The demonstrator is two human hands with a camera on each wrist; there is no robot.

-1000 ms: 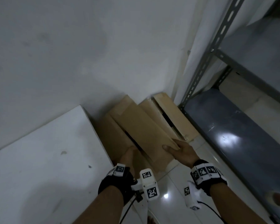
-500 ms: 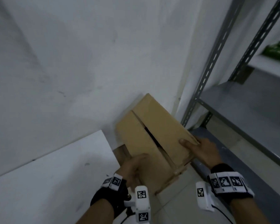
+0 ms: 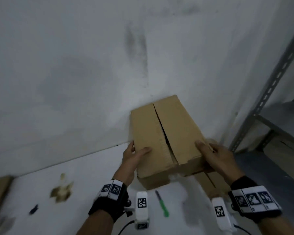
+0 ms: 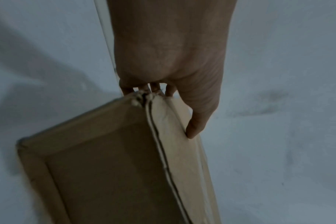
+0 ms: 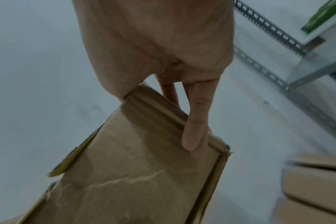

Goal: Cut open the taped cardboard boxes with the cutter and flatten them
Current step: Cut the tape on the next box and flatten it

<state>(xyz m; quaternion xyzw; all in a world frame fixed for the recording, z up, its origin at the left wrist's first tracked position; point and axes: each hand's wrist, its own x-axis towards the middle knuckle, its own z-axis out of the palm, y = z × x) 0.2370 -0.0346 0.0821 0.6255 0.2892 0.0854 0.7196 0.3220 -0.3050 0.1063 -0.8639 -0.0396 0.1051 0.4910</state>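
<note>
Two hands carry the cardboard box point(image 3: 165, 138), which now sits higher and nearer the white table point(image 3: 49, 192) than half a second ago, when it was just coming up out of the corner by the metal shelf point(image 3: 270, 92). Its top flaps meet at a dark open seam, and its near end hangs over the table's far right corner. Another box point(image 3: 210, 182) lies lower down, below the person's right wrist.

On the box's left side the left hand point(image 3: 132, 158) grips with the thumb laid over the top flap and the fingers point(image 4: 153, 87) hooked around a torn corner. At the near right corner the right hand point(image 3: 217, 156) holds on, thumb on top and fingers point(image 5: 194, 121) stretched along the edge of the side.

Near the box on the table lies the green-handled cutter point(image 3: 162, 204), untouched, with a brownish scrap point(image 3: 60, 191) farther left.
</note>
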